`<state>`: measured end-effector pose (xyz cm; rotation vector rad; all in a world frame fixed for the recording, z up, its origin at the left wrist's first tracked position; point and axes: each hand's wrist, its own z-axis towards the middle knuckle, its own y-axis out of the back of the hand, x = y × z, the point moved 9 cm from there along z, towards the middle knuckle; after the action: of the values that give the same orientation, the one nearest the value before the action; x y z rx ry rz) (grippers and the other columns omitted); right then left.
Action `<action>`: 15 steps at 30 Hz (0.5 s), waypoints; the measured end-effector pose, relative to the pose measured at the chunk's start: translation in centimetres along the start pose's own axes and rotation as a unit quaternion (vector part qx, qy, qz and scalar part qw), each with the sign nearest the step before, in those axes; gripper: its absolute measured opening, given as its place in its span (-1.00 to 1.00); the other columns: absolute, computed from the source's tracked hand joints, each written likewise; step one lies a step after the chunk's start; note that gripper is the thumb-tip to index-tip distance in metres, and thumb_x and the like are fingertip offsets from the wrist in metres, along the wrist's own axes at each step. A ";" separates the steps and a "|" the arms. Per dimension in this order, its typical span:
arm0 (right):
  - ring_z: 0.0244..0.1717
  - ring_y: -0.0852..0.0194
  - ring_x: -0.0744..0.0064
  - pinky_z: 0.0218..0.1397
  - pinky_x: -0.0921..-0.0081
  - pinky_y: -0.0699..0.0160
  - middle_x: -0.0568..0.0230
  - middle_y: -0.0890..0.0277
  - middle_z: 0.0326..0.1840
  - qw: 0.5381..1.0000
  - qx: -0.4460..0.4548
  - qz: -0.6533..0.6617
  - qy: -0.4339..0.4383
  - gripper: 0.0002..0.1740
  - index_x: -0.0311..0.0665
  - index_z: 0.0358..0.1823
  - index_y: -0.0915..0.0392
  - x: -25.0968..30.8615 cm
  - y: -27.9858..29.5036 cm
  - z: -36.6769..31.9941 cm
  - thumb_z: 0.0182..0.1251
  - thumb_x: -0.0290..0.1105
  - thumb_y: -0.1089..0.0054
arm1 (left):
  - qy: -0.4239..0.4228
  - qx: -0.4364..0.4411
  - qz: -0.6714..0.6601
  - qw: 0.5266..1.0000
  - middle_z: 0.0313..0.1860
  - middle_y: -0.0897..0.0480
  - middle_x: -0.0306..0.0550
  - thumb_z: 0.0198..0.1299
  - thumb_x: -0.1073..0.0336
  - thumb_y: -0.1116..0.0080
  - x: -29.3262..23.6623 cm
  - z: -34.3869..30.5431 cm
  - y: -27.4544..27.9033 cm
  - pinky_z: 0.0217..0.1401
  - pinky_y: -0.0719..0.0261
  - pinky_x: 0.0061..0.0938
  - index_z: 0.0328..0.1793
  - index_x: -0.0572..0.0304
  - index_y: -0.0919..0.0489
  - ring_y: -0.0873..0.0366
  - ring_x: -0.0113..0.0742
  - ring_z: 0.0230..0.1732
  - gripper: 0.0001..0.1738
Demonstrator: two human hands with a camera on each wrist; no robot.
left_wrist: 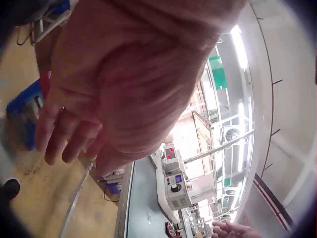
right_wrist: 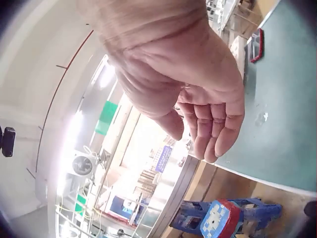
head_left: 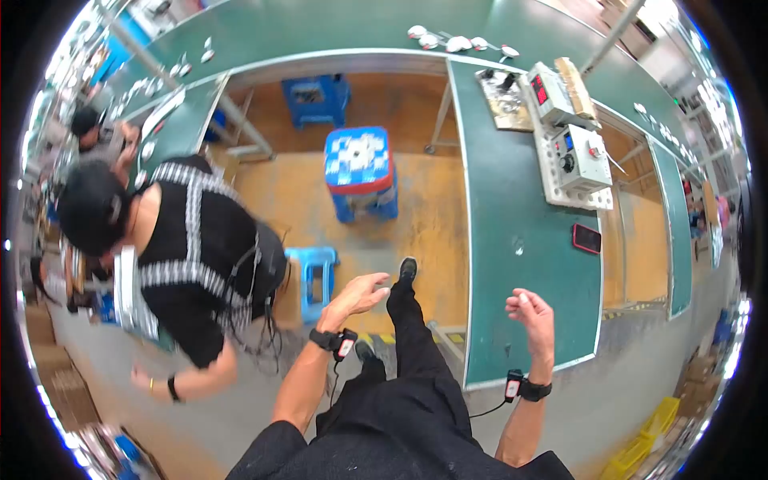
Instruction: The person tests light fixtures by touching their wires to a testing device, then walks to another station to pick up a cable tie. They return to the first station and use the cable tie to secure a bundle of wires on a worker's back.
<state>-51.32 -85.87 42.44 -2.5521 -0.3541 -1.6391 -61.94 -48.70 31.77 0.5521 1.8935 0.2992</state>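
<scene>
My left hand [head_left: 358,294] is held out in the air left of the green workbench [head_left: 512,232], over the floor. Its fingers reach forward, loosely bent, and nothing lies in the palm; the left wrist view shows the same bare hand [left_wrist: 114,89] from below. Above the near part of the bench hovers my right hand [head_left: 534,320], fingers loosely curled. In the right wrist view that hand [right_wrist: 198,94] has an empty palm. The nearest thing on the bench to it is a red-edged phone [head_left: 586,238], lying flat and apart from the fingers.
Two instrument boxes [head_left: 580,156] with displays stand on the bench's far right. A blue-and-white stool [head_left: 358,160] and a light blue stool [head_left: 314,280] stand on the floor. At left, close by, a person in black [head_left: 192,232] bends away. Small white parts [head_left: 458,44] lie on the far bench.
</scene>
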 end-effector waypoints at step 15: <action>-0.14 -0.67 0.51 -0.02 0.56 -0.63 0.21 -0.72 -0.12 0.982 -0.001 0.176 0.069 -0.67 -0.41 0.15 -0.62 18.7 -4.2 27.1 0.58 -0.31 -0.14 | 0.017 -0.143 0.161 0.976 0.16 -0.69 0.22 0.36 0.21 -0.20 -12.6 31.6 37.0 0.20 -0.65 -0.27 0.40 0.28 -0.50 -0.71 -0.05 0.11 -0.47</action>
<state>-20.91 -73.71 47.75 -2.3155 0.1050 -1.6616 -20.28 -24.87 46.67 0.6586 1.7475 0.7851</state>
